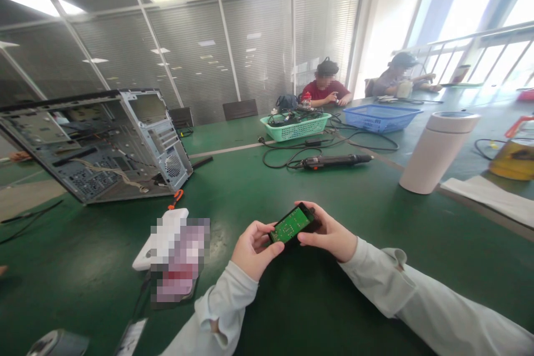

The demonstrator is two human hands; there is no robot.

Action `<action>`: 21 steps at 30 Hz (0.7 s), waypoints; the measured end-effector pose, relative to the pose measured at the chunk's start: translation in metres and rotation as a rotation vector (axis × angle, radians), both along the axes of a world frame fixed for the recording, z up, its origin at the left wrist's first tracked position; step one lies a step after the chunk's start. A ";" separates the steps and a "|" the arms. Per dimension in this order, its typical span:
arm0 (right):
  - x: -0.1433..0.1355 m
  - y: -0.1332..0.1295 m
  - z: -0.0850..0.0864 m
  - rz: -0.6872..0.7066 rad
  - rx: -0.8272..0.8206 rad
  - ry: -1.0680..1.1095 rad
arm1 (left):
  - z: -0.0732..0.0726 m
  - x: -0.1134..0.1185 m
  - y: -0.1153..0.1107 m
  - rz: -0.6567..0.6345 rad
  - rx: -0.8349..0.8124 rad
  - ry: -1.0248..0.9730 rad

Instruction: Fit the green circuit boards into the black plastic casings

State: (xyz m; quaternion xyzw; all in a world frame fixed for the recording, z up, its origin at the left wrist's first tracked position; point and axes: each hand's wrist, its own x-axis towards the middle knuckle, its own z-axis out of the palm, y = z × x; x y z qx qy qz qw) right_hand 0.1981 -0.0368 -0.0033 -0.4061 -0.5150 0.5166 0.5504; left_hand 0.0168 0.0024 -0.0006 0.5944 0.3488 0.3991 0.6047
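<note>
A small black case with a green circuit board (291, 226) in its open face is held tilted between my two hands, just above the green table (233, 189). My left hand (256, 247) grips its left end, thumb along the lower edge and fingers at the upper side. At the right end, my right hand (329, 233) is closed on the case, with the thumb at the lower edge and fingers behind the far corner. The underside of the case is hidden. Left of my hands lie a white device (162, 236) and a blurred-out flat object (183, 261).
An open computer case (142, 144) stands at left. Ahead lie a black electric screwdriver (334, 162) with its cable, a green basket (296, 129) of cables and a blue basket (381, 117). A pinkish tumbler (438, 153) stands at right. Two people sit across the table.
</note>
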 end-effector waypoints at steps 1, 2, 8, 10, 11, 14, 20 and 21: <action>0.000 0.000 0.001 -0.003 -0.010 -0.019 | 0.000 0.000 0.000 0.000 -0.013 -0.005; -0.001 0.000 0.002 -0.007 -0.021 -0.037 | 0.000 0.000 0.000 -0.001 -0.023 -0.010; -0.002 -0.001 0.006 -0.032 -0.072 -0.119 | 0.004 0.001 0.001 -0.017 -0.064 -0.020; -0.002 -0.001 0.006 -0.043 -0.085 -0.157 | 0.007 0.000 0.002 -0.001 -0.145 -0.005; -0.001 -0.001 0.006 -0.052 -0.089 -0.177 | 0.008 -0.001 0.003 0.011 -0.189 0.002; -0.002 -0.002 0.005 -0.066 -0.114 -0.218 | 0.012 -0.002 0.003 0.018 -0.197 0.042; -0.008 -0.005 0.010 -0.058 -0.199 -0.211 | 0.009 0.001 -0.005 -0.176 0.013 0.267; -0.009 -0.006 0.011 -0.066 -0.203 -0.202 | 0.008 0.001 -0.006 -0.195 0.033 0.288</action>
